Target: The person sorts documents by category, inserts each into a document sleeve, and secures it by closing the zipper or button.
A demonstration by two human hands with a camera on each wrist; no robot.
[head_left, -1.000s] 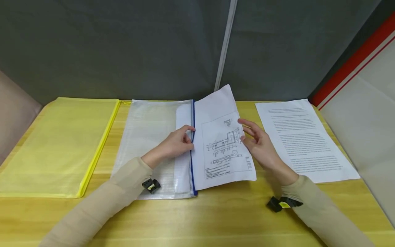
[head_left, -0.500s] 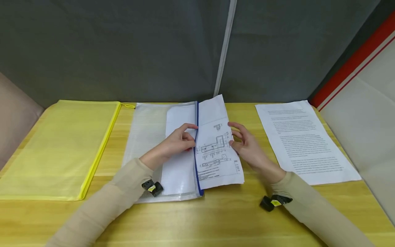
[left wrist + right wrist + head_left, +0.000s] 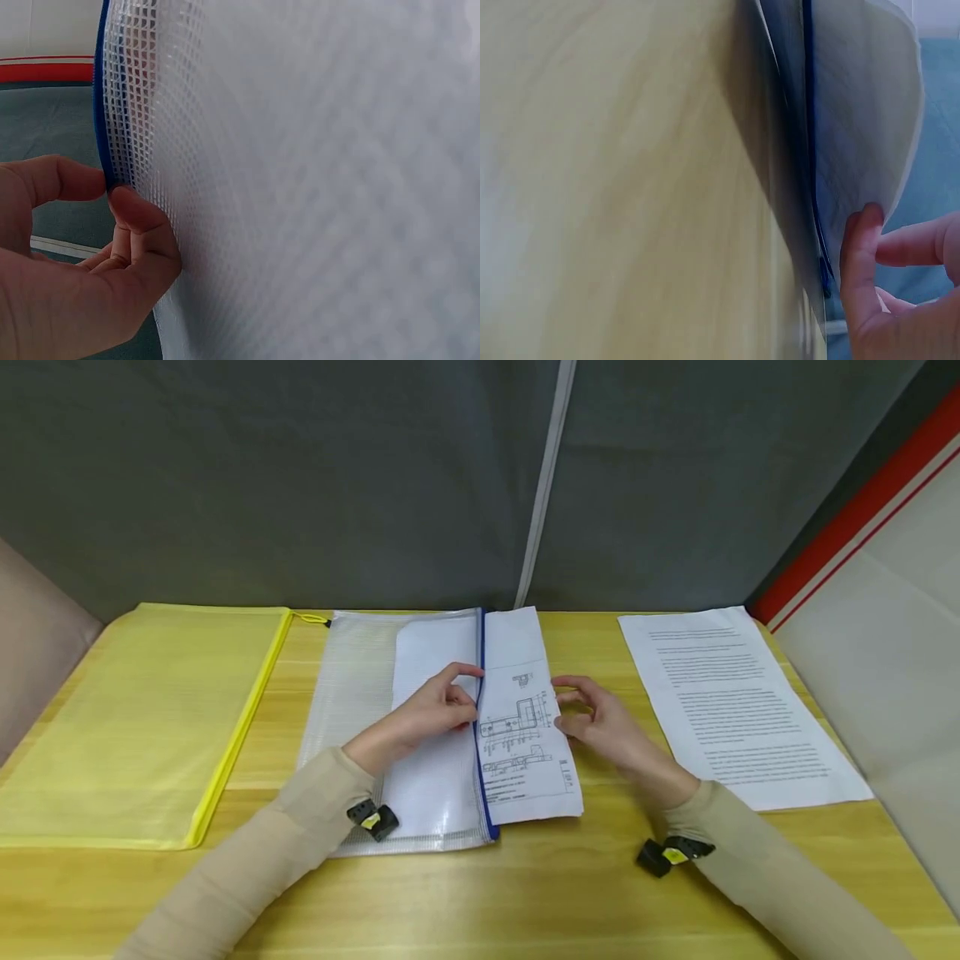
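Left hand [image 3: 435, 710] pinches the pouch [image 3: 360, 693] edge open; right hand [image 3: 600, 718], seemingly gripping the drawing [image 3: 525, 735], should feed it flat.

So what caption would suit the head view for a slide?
Left hand pinches the blue-zipped mesh pouch open while right hand feeds in a drawing sheet.

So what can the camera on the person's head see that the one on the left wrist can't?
Only the head view shows the wooden table, the yellow mesh zip pouch, the printed text sheet, the white sheet with a technical drawing partly inside the pouch, and the right hand at its edge. Only the left wrist view shows the mesh weave up close and the thumb and forefinger pinching the blue edge. Both show the left hand holding the clear mesh pouch with blue zip.
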